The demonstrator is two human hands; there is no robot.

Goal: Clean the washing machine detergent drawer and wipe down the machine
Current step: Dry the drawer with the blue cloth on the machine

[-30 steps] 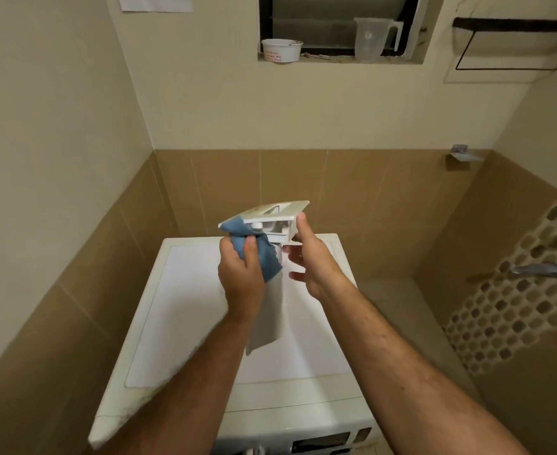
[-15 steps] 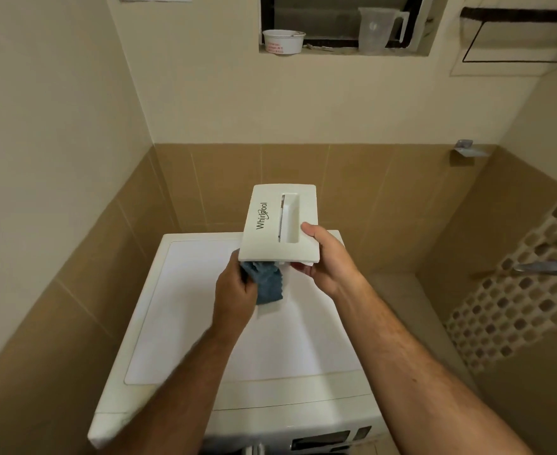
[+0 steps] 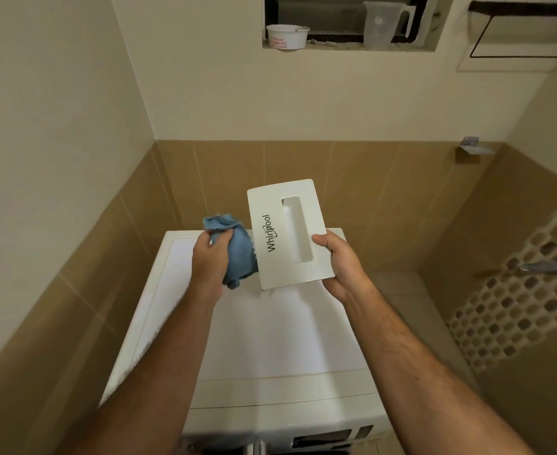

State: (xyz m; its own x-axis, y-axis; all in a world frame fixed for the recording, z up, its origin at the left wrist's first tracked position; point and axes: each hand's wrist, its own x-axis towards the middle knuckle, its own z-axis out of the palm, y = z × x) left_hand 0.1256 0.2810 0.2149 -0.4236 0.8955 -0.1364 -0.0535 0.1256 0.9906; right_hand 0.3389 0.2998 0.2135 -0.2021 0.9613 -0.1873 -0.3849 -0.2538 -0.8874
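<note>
Drawer: white detergent drawer (image 3: 290, 234), centre of frame, held in the air above the far part of the washing machine lid, front panel turned toward the camera and tilted a little to the left
Drawer face: plain white plate, rounded corners, recessed handle slot down its middle, "Whirlpool" lettering running lengthwise left of the slot; body behind the plate hidden
Right hand: right hand (image 3: 342, 267) grips the drawer's lower right edge, thumb on the front face, fingers curled behind the plate; forearm enters from lower right
Left hand: left hand (image 3: 210, 261) closed around a bunched blue cloth (image 3: 237, 254), just left of the drawer; cloth's right edge runs behind the panel; forearm enters from lower left
Cloth: crumpled, one fold sticking up above the fingers, a tail hanging below the palm
Machine: white washing machine (image 3: 270, 349), lower centre, control panel at the bottom edge
Surroundings: white tub (image 3: 287, 36) and clear measuring jug (image 3: 382, 24) on the window ledge, top of frame; tan wall tiles behind the machine
</note>
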